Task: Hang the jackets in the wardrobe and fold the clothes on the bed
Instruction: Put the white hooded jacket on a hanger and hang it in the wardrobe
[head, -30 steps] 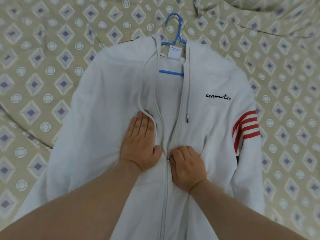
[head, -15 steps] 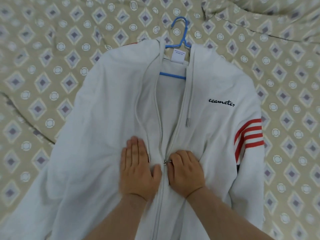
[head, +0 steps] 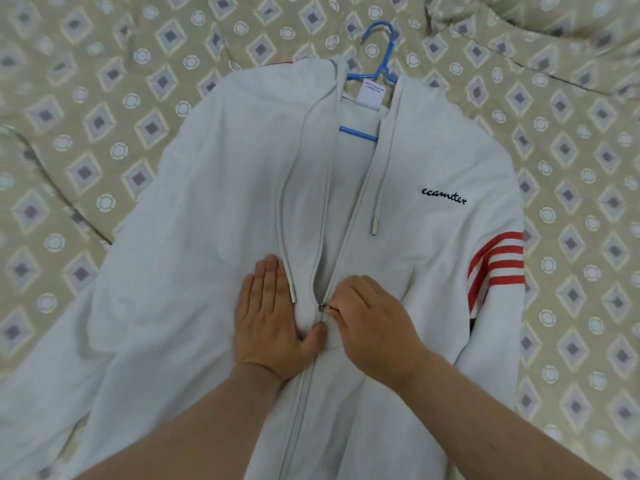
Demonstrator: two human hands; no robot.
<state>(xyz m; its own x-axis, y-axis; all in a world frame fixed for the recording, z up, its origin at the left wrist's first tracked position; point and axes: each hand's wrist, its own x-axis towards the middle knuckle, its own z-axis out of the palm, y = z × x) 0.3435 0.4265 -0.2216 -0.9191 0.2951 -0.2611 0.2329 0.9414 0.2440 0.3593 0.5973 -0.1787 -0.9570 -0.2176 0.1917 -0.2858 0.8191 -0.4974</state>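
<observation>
A white hooded jacket (head: 214,216) with red sleeve stripes and black lettering lies front-up on the bed, with a blue hanger (head: 379,64) inside its neck. The zipper is closed from the hem to mid-chest. My left hand (head: 273,320) lies flat on the left front panel, fingers straight, thumb against the zipper line. My right hand (head: 372,323) pinches the metal zipper pull (head: 323,306) just right of the zipper. Two drawstrings with metal tips hang down the chest.
The bed (head: 86,109) is covered by a beige sheet with a diamond and circle pattern. A rumpled fold of the same fabric (head: 554,29) lies at the top right. A crease runs across the sheet at the left.
The view has shifted slightly. My left hand has slid a little lower on the panel and the fabric has bunched at the zipper. My right hand stays pinched on the pull.
</observation>
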